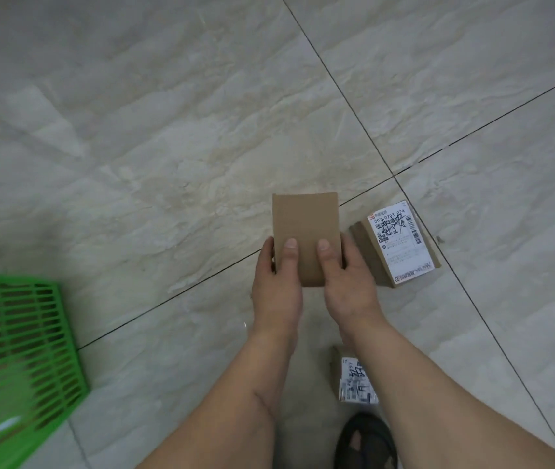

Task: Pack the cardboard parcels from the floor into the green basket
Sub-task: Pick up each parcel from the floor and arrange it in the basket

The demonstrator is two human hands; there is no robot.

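A plain cardboard parcel (306,228) was held up above the floor (174,137) between both hands, near the middle of the head view, its blank brown face turned toward the camera and its long side running away from the person. The left hand (277,282) was clamped on its left edge, thumb pressed flat on the top face and the other fingers hidden beneath; the right hand (347,279) gripped the right edge in the same way, its thumb lying on the face just beside the left thumb. Both bare forearms reached in from the bottom of the view. Just to the right of the held parcel, a second cardboard parcel (396,247) lay on the pale marbled tiles, label side up, its white shipping label (401,243) printed with barcodes and scribbled over in black marker; it sat close to the crossing of two dark grout lines. A third parcel (353,377) lay on the floor nearer the person, mostly hidden by the right forearm, with only a strip of brown card and part of a marked white label showing. The green basket (15,357), slatted plastic and somewhat blurred, stood at the left edge of the view, well apart from the hands; what it held could not be told. A dark sandal (367,441) showed at the bottom edge, just below the third parcel.
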